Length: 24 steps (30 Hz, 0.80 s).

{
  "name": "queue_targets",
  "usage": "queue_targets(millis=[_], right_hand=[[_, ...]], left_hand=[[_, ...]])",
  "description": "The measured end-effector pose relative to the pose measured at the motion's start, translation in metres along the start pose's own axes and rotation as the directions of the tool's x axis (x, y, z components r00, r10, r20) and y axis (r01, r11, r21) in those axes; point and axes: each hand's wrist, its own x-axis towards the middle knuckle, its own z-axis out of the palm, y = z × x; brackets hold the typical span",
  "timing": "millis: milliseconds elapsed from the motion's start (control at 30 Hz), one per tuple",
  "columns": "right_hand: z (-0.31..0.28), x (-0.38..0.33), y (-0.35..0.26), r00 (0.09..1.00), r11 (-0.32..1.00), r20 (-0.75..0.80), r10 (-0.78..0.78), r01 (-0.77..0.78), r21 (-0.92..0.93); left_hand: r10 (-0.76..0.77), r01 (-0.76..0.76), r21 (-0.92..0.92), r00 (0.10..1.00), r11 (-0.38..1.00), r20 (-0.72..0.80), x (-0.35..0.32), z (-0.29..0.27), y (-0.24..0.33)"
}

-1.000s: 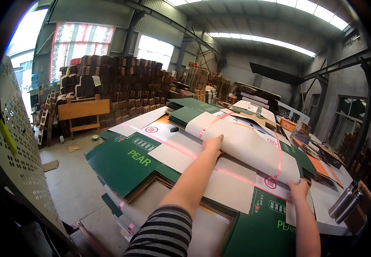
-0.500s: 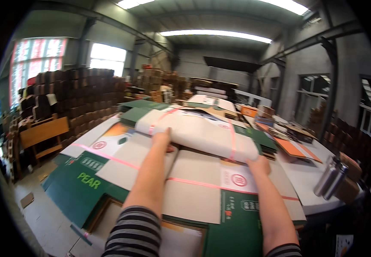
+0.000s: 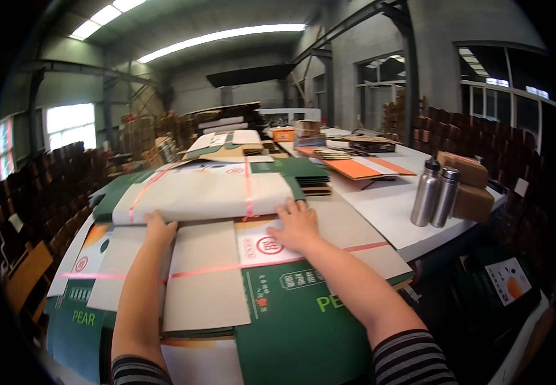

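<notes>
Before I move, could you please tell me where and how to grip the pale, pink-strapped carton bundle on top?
Probably at both ends of its near edge, coming from your side: the bundle lies crosswise, and its pale, rounded long edge faces you.

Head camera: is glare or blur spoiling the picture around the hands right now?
Head view: left hand, right hand and strapped bundle are distinguishable, if slightly soft; head view, left: the window is washed out white, the stacks dim; head view, top: the ceiling light strip glares and bows; head view, rim: black.
</notes>
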Motion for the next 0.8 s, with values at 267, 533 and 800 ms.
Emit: queue_targets(millis=[267,533,800], right_hand=[[-0.022,-0.012,0.007,0.974,1.0,0.228,-0.018,0.022,-0.015],[-0.088,-0.071,0.028,0.765,0.951,0.566,-0.308,0.232,0.203],[-0.136,-0.163,0.078,0.923,0.87,0.279,-0.265,0.104,0.482]], left_hand=[[0.089,-0.111,0.114,0.979,0.987,0.182,-0.012,-0.02,0.01],[0.365,-0.307,-0.28,0.912,0.91,0.187,-0.08,-0.059,0.041],[0.866,-0.697,-0.574,0.138,0.429,0.48,-0.236,-0.106,0.082]])
